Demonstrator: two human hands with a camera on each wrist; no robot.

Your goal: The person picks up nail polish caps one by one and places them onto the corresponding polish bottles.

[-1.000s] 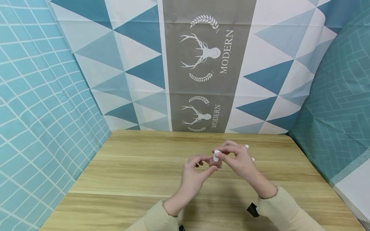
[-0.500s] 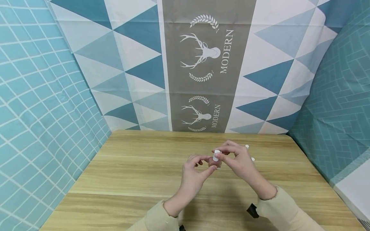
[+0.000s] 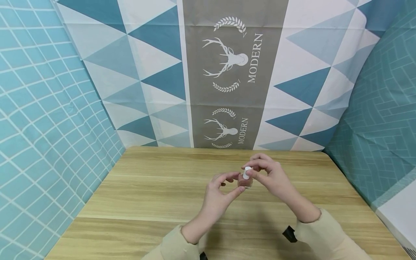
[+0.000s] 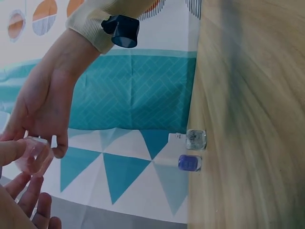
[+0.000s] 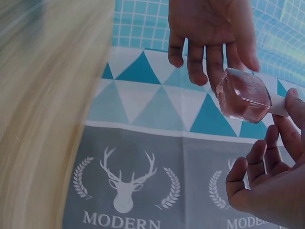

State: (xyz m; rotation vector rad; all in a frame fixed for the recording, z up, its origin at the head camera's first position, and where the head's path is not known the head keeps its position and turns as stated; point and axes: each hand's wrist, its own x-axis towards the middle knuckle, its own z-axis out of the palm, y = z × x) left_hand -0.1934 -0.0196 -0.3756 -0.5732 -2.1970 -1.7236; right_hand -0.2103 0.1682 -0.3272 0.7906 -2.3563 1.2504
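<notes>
Two hands share one pink nail polish bottle (image 3: 245, 180) above the counter (image 3: 146, 195)
Left hand (image 3: 217, 196) pinches its glass body; right hand (image 3: 273, 178) grips the white cap (image 3: 247, 172); axis roughly upright, tilting right.

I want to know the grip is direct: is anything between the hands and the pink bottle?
Nothing visible. The left hand pinches the pink bottle directly, and the right hand pinches its white cap. Both are lifted off the table.
</notes>
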